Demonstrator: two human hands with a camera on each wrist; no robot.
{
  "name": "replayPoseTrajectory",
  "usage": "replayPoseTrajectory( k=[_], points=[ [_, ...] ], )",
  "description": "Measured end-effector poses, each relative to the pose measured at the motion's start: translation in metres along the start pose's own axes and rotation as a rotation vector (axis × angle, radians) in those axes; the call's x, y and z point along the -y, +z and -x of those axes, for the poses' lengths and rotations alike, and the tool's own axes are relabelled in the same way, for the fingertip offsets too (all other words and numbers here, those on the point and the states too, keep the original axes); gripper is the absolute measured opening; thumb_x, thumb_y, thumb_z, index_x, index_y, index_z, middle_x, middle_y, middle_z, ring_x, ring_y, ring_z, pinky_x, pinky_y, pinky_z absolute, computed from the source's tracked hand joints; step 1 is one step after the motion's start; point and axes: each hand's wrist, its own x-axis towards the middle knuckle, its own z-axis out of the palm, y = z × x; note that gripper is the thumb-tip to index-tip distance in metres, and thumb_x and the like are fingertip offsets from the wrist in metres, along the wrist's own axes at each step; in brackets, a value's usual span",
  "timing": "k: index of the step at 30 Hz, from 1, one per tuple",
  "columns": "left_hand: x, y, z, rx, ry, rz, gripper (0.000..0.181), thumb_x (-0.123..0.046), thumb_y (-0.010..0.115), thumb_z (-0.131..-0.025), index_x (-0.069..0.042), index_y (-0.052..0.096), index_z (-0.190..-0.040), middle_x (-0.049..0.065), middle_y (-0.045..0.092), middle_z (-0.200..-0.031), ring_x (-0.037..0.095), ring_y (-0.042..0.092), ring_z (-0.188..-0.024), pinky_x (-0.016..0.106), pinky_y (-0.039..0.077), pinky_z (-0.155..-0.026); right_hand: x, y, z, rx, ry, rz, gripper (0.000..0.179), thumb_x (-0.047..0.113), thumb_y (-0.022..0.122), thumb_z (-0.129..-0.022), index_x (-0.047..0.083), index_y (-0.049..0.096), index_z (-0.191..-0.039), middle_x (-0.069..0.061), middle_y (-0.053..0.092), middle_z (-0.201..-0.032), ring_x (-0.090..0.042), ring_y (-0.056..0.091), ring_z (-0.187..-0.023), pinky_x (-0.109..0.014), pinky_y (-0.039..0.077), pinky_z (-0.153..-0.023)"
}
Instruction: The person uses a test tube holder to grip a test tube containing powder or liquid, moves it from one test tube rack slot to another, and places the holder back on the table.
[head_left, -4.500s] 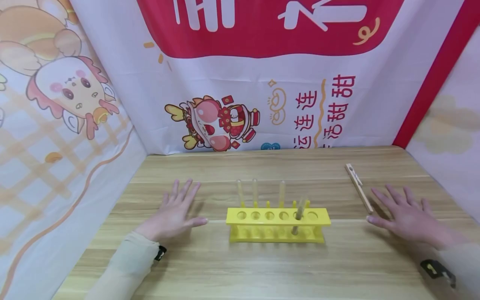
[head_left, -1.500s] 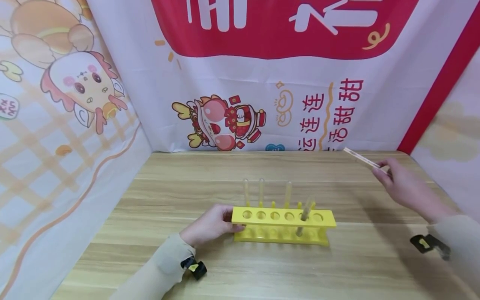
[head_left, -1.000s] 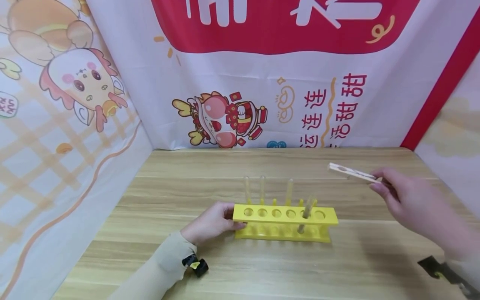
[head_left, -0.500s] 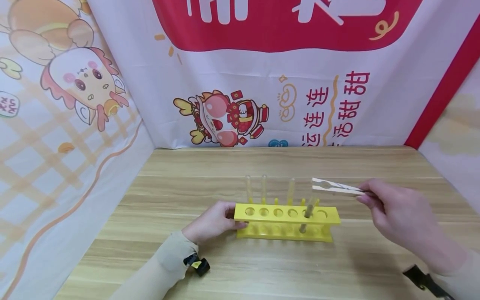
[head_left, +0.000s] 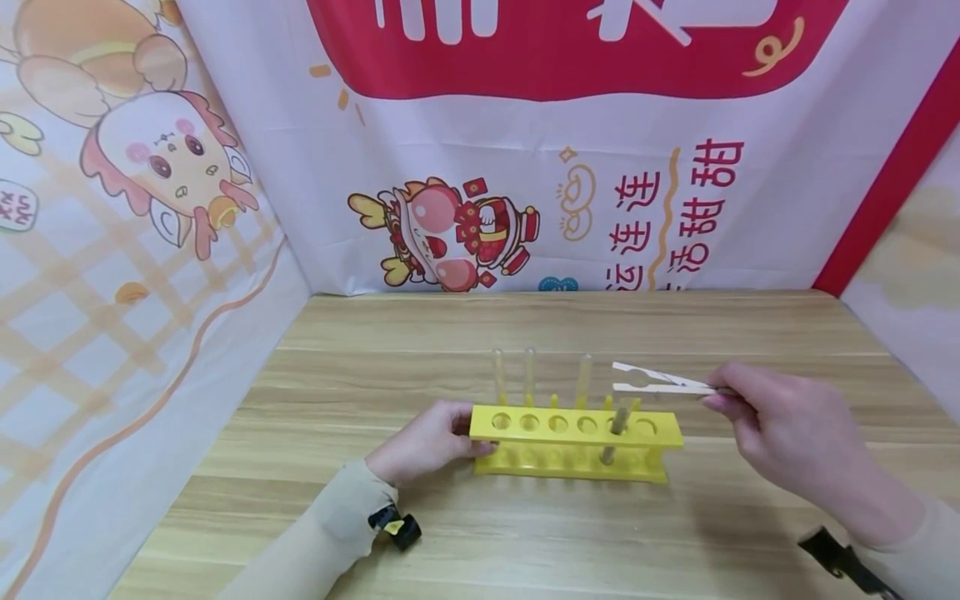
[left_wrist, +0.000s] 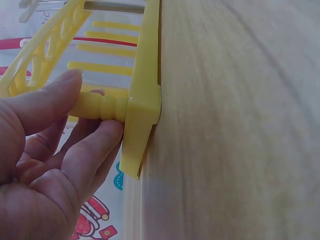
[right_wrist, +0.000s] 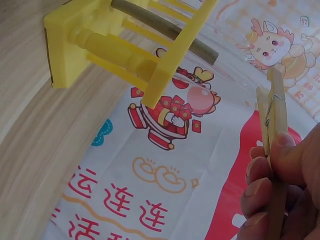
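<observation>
Head cam: L hand (head_left: pixel 423 446) grips yellow rack (head_left: pixel 573 436); R hand (head_left: pixel 795 429) holds wooden clamp (head_left: pixel 696 387) (prongs apart) nr tube w/ dark contents (head_left: pixel 618 421).

printed cloths (head_left: pixel 450 125) hang behind and beside a wood-grain tabletop (head_left: pixel 405 333).

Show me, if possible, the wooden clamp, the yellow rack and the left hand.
Wooden clamp (right_wrist: pixel 280 114): right wrist view, on one of its wooden arms.
Yellow rack (head_left: pixel 572 425): head view, on its top plate, between two holes.
Left hand (head_left: pixel 422 446): head view, on its back.
</observation>
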Motion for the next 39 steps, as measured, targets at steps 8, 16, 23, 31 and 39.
replayPoseTrajectory(
  k=[8, 16, 23, 31, 39],
  points=[
    [0.002, 0.000, -0.002, 0.000, 0.003, -0.010, 0.030, -0.014, 0.075, -0.089, -0.022, 0.070, -0.117, -0.007, 0.070, -0.114, 0.014, 0.064, -0.106, 0.039, 0.049, -0.095, -0.002, 0.005, 0.003, -0.016, -0.007, -0.011, 0.053, 0.053, 0.034, -0.104, 0.015, 0.061, -0.078, 0.009, 0.059, -0.061, -0.003, 0.042, -0.046, -0.026, 0.032, -0.038],
    [0.002, 0.000, -0.001, -0.002, -0.001, -0.007, 0.030, -0.014, 0.076, -0.089, -0.022, 0.070, -0.117, -0.007, 0.070, -0.114, 0.014, 0.064, -0.106, 0.039, 0.049, -0.095, -0.003, 0.009, 0.006, -0.006, 0.021, -0.021, 0.055, 0.055, 0.033, -0.103, 0.016, 0.062, -0.078, 0.009, 0.057, -0.061, -0.004, 0.043, -0.047, -0.029, 0.033, -0.039],
    [0.001, 0.000, -0.001, -0.001, -0.009, -0.012, 0.029, -0.015, 0.076, -0.089, -0.022, 0.070, -0.117, -0.007, 0.070, -0.114, 0.014, 0.063, -0.106, 0.040, 0.048, -0.097, -0.003, 0.013, 0.011, 0.015, 0.039, -0.051, 0.054, 0.056, 0.033, -0.102, 0.017, 0.062, -0.079, 0.011, 0.056, -0.062, -0.002, 0.040, -0.048, -0.028, 0.032, -0.039],
    [0.001, -0.001, -0.002, 0.005, -0.005, -0.021, 0.029, -0.016, 0.076, -0.089, -0.023, 0.070, -0.117, -0.007, 0.070, -0.114, 0.014, 0.063, -0.106, 0.040, 0.048, -0.097, -0.003, 0.021, 0.018, 0.028, 0.044, -0.071, 0.054, 0.057, 0.033, -0.102, 0.017, 0.062, -0.079, 0.013, 0.057, -0.063, 0.000, 0.038, -0.048, -0.028, 0.033, -0.039],
    [0.001, -0.001, -0.001, 0.007, -0.008, -0.011, 0.029, -0.016, 0.075, -0.089, -0.022, 0.070, -0.117, -0.007, 0.070, -0.114, 0.014, 0.063, -0.106, 0.040, 0.048, -0.096, -0.002, 0.030, 0.027, 0.063, 0.083, -0.084, 0.053, 0.060, 0.034, -0.100, 0.020, 0.061, -0.078, 0.015, 0.053, -0.063, 0.000, 0.036, -0.049, -0.026, 0.032, -0.040]
  ],
)
